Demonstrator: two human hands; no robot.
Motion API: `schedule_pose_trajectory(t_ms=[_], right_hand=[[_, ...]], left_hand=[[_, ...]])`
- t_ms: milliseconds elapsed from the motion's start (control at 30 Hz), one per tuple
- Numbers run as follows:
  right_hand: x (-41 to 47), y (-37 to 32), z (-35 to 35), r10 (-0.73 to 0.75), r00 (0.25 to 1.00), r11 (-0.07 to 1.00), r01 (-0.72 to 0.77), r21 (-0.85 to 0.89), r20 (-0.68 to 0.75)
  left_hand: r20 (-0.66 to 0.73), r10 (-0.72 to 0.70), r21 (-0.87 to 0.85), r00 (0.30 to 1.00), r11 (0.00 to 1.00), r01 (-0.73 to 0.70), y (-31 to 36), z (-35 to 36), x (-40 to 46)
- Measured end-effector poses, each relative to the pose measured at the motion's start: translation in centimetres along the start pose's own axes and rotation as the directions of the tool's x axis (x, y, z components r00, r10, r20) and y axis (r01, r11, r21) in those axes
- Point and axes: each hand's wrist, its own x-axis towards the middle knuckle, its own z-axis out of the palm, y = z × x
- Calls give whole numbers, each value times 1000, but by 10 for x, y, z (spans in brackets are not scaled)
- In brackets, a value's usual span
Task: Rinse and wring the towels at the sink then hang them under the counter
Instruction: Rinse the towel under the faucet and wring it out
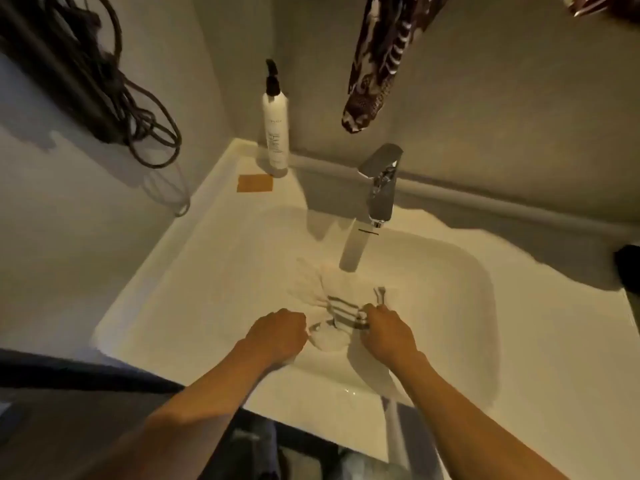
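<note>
In the basin of the white sink (194,271), just below the chrome faucet (381,188), lies the one thing it holds: a white towel (341,308) with dark stripes, bunched and twisted, its far end spread toward the spout and its near end hanging by the front wall. I cannot tell whether water is running.

On the sink's back left corner a white pump bottle (276,133) with a black top stands upright against the wall, and a small tan rectangle (255,183) lies flat on the ledge just beside it. The rest of the wide rim, left and right of the basin, is bare, and the basin floor to the right of the towel is open. Above the faucet a dark patterned cloth (377,64) hangs down, well clear of the spout; dark cords (138,126) loop on the wall left of the sink.

My left hand (277,332) is closed in a fist around the towel's left part. My right hand (388,332) is likewise curled tight on its right part, near the stripes. Both fists sit inside the basin, close to its front edge, with the twisted cloth taut between them.
</note>
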Motion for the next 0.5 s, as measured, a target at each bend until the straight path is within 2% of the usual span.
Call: schedule_pose_trajectory(t_ms=[33,133,200,300,367,433,500], right_hand=[[11,-4,11,-3,1000,1000,3,-21,20],[30,-12,39,13,997,999,-16,-40,-74],[42,-15,52,61,988,998,-58,26,-139],[47,-16,37,148,968,961,-93,261,-202],[39,-19,11,248,934,869,-97,485,-258],[21,-26,-27,339,901,757,-91,647,-270],[1,-33,-66,377,878,653,-26,757,-295]], left_hand=[[32,-4,8,999,1000,4,-4,8,9],[88,14,15,996,1000,-16,-13,28,27],[114,13,1,993,1000,-13,-17,32,38],[99,3,-121,995,993,9,-26,33,53],[80,-6,-280,997,959,28,-29,30,59],[70,-15,-501,997,864,48,-28,24,62],[118,-61,-789,991,600,130,-18,17,61]])
